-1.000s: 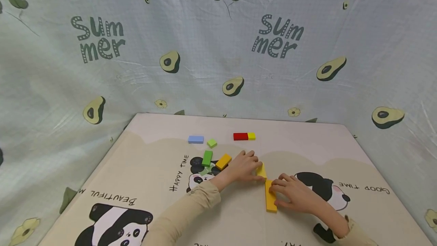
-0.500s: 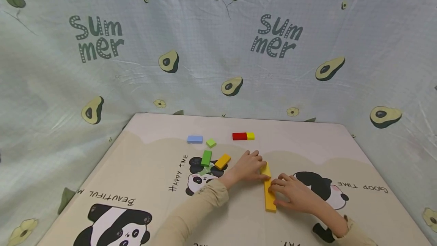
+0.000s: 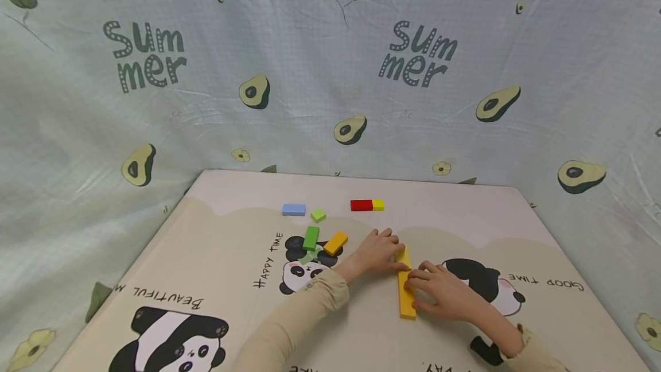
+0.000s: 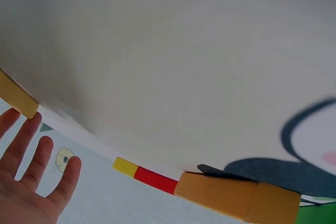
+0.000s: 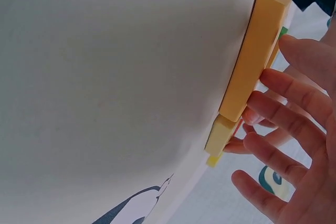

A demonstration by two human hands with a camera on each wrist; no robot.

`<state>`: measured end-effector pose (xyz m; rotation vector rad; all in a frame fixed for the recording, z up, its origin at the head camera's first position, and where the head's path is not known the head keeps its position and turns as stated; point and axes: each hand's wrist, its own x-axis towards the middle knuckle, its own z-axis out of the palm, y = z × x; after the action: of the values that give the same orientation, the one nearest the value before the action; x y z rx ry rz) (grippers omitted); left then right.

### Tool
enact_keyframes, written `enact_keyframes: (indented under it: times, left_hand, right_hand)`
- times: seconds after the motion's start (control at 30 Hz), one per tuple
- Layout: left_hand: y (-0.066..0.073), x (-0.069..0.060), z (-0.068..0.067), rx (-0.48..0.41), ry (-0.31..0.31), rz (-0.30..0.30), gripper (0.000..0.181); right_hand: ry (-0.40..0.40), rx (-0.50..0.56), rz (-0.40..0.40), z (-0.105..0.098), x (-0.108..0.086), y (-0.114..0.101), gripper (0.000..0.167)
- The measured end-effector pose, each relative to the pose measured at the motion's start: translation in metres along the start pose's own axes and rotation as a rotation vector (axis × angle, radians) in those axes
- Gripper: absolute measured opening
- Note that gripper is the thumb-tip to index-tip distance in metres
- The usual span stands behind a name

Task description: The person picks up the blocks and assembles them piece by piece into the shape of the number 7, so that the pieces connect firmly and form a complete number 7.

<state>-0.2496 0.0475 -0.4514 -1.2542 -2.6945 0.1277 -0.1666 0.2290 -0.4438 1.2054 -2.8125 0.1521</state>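
Observation:
My left hand [image 3: 376,252] pinches a short yellow block [image 3: 404,256] near the table's middle, thumb by its near end and a finger by its far end. In the left wrist view, fingertips touch this block at the left edge; the thumb is out of frame. A longer orange block [image 3: 406,307] lies end to end with the yellow one, and no gap shows between them in the right wrist view. Along the orange block's right side rests my right hand [image 3: 448,294], with thumb and fingertips on that one side and the fingers loosely spread [image 5: 294,124].
Left of the hands lie a short orange block [image 3: 335,243], a green block [image 3: 311,238], a light green block [image 3: 318,215] and a blue block [image 3: 294,209]. Farther back, a red block [image 3: 361,205] touches a small yellow block [image 3: 378,205]. A patterned curtain [image 3: 310,73] borders the panda-print table [image 3: 232,245].
My left hand has shifted the short yellow block slightly right, bringing it in line with the orange block's far end. My right hand has stayed nearly still.

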Motion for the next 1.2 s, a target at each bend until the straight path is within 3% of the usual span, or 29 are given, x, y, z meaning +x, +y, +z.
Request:
enact_keyframes:
  times: [0.37,0.77,1.2]
  left_hand:
    - [-0.0023,-0.001,-0.003,-0.107,-0.071,-0.008,0.041]
    - [-0.001,0.0007,-0.0013,-0.074,-0.072,0.007,0.041]
    - [-0.0029,-0.0027,-0.0021,-0.157,-0.085,0.025,0.039]
  right_hand:
    - [0.011,-0.01,0.014,0.0035,0.0001,0.0016,0.028]
    - [0.035,-0.004,0.003,0.0036,0.0,0.0014,0.027]
    - [-0.015,0.005,0.04,0.0035,-0.0011,0.0014,0.027]
